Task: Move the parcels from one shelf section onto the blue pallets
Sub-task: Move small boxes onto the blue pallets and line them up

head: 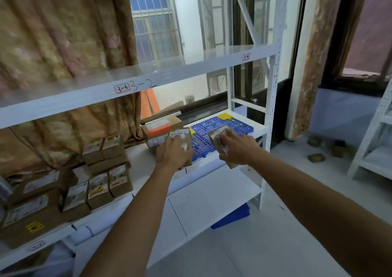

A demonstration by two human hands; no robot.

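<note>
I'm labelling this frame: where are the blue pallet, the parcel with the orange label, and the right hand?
blue pallet (214, 126), head view, bare grid top.
parcel with the orange label (158, 129), head view, its orange label.
right hand (235, 147), head view, back of the hand.

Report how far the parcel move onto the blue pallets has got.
Done: the blue pallets show no released parcel. In hand: the left hand grips a small parcel beside them; the right hand grips a marked parcel over their front edge. Remaining: the orange-labelled box and the stacked parcels.
</note>
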